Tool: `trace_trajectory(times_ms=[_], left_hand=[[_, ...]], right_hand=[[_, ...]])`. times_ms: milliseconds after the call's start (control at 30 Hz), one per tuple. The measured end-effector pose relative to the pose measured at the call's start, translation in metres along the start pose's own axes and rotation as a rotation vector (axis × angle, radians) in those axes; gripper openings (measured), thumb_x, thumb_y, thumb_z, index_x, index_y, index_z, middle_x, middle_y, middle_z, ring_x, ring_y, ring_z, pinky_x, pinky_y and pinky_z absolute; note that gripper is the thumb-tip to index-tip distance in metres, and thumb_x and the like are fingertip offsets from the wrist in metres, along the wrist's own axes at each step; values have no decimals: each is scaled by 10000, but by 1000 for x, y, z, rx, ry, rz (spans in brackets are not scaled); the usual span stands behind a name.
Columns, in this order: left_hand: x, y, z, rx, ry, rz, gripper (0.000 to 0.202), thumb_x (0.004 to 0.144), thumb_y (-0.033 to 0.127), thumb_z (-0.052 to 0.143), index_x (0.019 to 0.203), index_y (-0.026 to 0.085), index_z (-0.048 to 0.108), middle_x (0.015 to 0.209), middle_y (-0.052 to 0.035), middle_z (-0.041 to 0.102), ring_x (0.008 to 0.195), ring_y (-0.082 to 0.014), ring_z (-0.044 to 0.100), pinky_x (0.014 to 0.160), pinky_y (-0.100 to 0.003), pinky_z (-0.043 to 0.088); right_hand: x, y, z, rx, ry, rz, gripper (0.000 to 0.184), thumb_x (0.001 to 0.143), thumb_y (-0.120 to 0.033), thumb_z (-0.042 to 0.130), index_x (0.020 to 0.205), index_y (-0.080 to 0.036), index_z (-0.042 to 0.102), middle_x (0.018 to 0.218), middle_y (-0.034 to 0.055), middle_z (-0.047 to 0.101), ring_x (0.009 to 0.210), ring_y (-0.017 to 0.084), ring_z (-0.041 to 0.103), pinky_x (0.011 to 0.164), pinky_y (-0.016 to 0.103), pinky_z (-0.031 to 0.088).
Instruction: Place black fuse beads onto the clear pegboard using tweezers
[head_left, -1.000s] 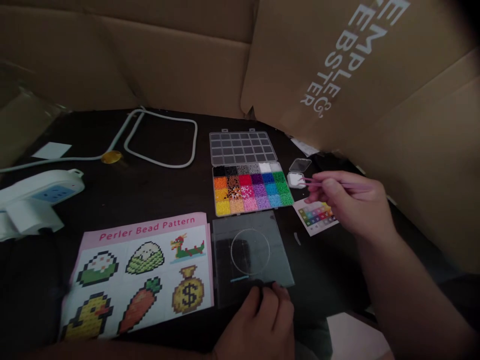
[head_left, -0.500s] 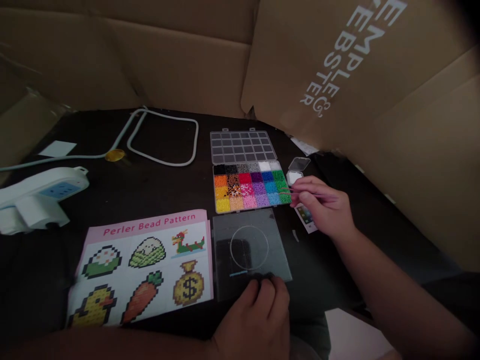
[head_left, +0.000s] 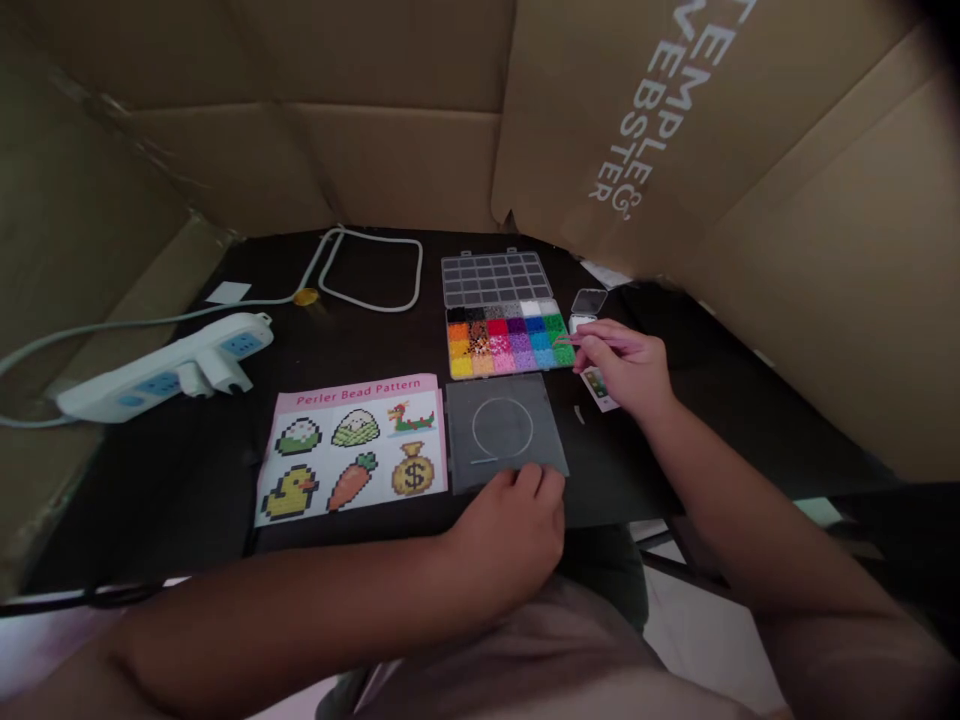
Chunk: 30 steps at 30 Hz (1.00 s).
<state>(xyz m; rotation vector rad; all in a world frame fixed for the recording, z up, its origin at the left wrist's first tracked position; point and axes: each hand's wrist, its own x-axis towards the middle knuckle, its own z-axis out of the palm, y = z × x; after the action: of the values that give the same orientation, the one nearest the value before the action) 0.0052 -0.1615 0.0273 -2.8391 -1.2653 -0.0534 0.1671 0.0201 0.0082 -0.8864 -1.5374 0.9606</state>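
My right hand (head_left: 630, 365) is closed on pink tweezers (head_left: 604, 341), their tips over the green beads at the right side of a bead box (head_left: 495, 345). The box stands open, its compartments filled with small beads in many colours. My left hand (head_left: 517, 515) has curled fingers at the near edge of a clear square pegboard (head_left: 547, 420); its fingertips are partly hidden. On the board lie a ring outline (head_left: 502, 399) and a short pale-blue row (head_left: 484, 461) near the bottom. A printed bead pattern sheet (head_left: 360, 405) lies left of the board.
A small white lidded case (head_left: 589, 302) and a small printed card (head_left: 600, 390) lie beside my right hand. To the left are a white power strip (head_left: 169, 365), a grey cable (head_left: 367, 305) and a round gold piece (head_left: 306, 297). Cardboard walls (head_left: 390, 140) surround the black table.
The view has shifted back, so the table things look smaller and more of my arms shows. My right hand stays at the green beads with the tweezers; my left hand stays at the board's edge.
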Motion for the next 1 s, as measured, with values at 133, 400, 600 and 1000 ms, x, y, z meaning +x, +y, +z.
trace_trajectory(times_ms=[133, 400, 600, 1000], left_hand=[[-7, 3, 7, -59, 42, -94, 502, 882, 457, 645, 1179, 54, 616, 1078, -126, 574, 975, -252, 518, 790, -367, 455], [-18, 2, 28, -190, 191, -196, 452, 940, 415, 536, 1257, 93, 567, 1231, -151, 572, 1098, -265, 520, 954, -411, 439], [-18, 0, 26, -239, 212, -173, 436, 941, 397, 528, 1229, 74, 585, 1222, -148, 582, 1080, -275, 520, 940, -425, 446], [-19, -3, 25, -327, 221, -188, 402, 917, 383, 563, 1204, 102, 594, 1211, -143, 587, 1084, -267, 525, 944, -431, 449]], right_hand=[[0, -1, -1, -40, -16, 128, 159, 764, -303, 713, 842, -171, 755, 730, 25, 707, 570, 124, 643, 578, 296, 577], [4, 11, -3, -87, -22, 181, 181, 710, -335, 764, 749, -165, 717, 568, 7, 642, 452, 101, 549, 413, 230, 429], [6, 13, -5, -76, -23, 176, 177, 730, -331, 752, 757, -161, 710, 525, -2, 620, 434, 101, 542, 405, 230, 421], [11, 12, -6, -35, -143, 229, 249, 740, -394, 746, 760, -147, 718, 494, -5, 598, 414, 87, 497, 400, 228, 392]])
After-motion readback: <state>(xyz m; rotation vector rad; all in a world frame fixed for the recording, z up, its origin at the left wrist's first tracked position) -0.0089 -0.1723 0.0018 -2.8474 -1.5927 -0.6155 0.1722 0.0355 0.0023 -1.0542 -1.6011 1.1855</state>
